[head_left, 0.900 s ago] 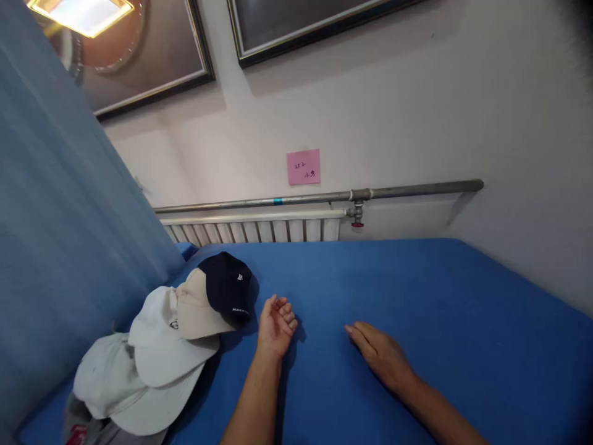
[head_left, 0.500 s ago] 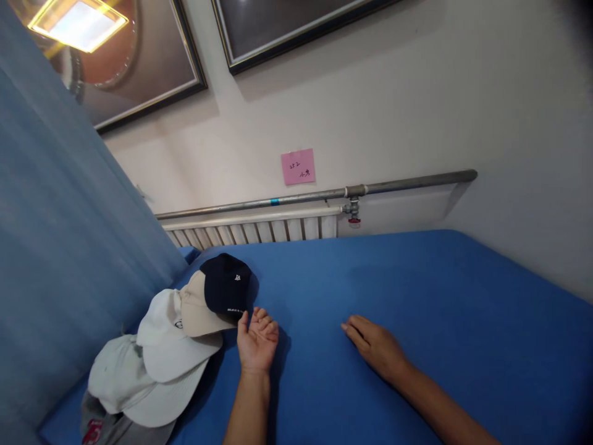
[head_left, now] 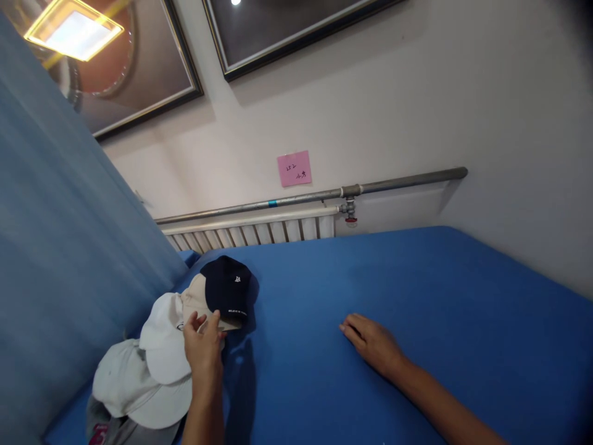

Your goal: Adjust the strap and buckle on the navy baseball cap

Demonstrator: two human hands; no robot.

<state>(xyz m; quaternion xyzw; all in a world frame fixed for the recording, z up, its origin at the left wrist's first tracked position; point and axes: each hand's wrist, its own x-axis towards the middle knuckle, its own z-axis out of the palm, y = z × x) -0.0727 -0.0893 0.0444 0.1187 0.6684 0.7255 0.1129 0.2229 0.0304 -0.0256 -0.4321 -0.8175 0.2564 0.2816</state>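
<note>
1. The left hand [head_left: 204,349] is laid on the brim of the beige cap [head_left: 197,301]; its fingers are curled over the brim edge, though a closed pinch cannot be confirmed from this view.
2. The beige cap is found in a stack of caps at the left end of the blue bed [head_left: 417,296], against the blue curtain [head_left: 60,235].
3. The navy cap [head_left: 228,289] is seated on the beige cap's crown, just beyond and slightly right of the left hand, with its brim turned toward the hand.
4. Two white caps [head_left: 162,334] are fanned out below the beige cap, left of the left hand; a grey one is partly seen underneath.
5. The stack's long axis is run diagonally, from the near-left corner up to the navy cap.
6. The right hand [head_left: 373,343] is rested flat and empty on the bed, fingers loosely spread, well right of the navy cap; the left hand is far nearer.
</note>
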